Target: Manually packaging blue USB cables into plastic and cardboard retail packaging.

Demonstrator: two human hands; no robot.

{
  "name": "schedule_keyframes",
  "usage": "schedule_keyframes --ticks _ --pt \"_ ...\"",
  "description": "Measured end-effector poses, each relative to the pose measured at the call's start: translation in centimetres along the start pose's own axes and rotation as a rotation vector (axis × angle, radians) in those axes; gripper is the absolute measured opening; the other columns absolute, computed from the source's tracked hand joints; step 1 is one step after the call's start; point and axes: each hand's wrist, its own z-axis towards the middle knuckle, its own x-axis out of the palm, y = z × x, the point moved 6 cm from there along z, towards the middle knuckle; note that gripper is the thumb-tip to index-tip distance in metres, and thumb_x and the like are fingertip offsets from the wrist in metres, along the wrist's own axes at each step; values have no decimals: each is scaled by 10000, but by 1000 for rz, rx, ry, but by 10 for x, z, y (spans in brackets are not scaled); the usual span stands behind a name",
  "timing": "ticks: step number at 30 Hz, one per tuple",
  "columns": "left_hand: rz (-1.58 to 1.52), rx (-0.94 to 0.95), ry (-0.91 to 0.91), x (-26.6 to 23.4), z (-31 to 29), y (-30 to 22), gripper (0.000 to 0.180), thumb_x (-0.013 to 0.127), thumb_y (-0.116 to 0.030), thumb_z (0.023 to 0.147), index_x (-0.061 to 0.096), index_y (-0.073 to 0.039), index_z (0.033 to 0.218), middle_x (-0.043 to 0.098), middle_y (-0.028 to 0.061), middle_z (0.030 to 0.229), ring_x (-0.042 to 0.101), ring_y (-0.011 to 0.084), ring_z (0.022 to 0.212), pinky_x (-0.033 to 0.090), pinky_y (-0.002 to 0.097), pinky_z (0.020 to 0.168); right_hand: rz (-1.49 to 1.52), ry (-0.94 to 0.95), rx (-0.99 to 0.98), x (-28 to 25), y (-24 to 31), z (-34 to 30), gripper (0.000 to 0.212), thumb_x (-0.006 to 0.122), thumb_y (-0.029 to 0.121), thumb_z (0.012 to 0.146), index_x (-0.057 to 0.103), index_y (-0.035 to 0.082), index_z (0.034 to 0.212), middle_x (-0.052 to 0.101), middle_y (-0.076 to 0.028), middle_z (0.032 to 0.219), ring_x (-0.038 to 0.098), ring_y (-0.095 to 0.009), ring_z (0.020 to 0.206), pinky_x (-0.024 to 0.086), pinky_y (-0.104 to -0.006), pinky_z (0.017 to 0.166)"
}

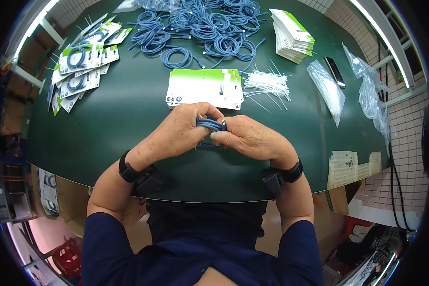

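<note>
A coiled blue cable (209,124) is held between my two hands over the near middle of the table. My left hand (176,129) grips the coil from the left, fingers curled round it. From the right, my right hand (253,137) pinches the coil near a connector end, thumb below. Part of the cable is hidden by the fingers. Just beyond the hands lies a stack of white and green cards (202,88). Loose white cable ties (267,86) are heaped to the right of that stack.
Many coiled blue cables (176,56) cover the far middle of the green table (128,100). Cards with cables attached (81,59) pile up at left. At right are another card stack (291,38), a bag of cable ties (328,90), a phone (335,72) and clear plastic bags (372,95).
</note>
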Motion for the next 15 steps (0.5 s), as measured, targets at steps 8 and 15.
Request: schedule_keyframes --ticks 8,15 --pt "-36 6 -47 -1 0 -3 367 689 -57 942 662 18 1300 741 67 872 630 92 728 521 301 676 -70 -110 -2 -6 5 0 387 550 340 1116 679 -9 1014 644 -95 816 645 -214 783 537 -358 748" --pt "483 863 -1090 -33 -39 -48 726 852 -101 834 545 -6 1485 685 156 1267 683 235 1030 558 294 829 398 -422 124 -33 -4 -12 353 568 310 1120 695 -9 1035 642 -11 849 621 -96 770 544 -262 691"
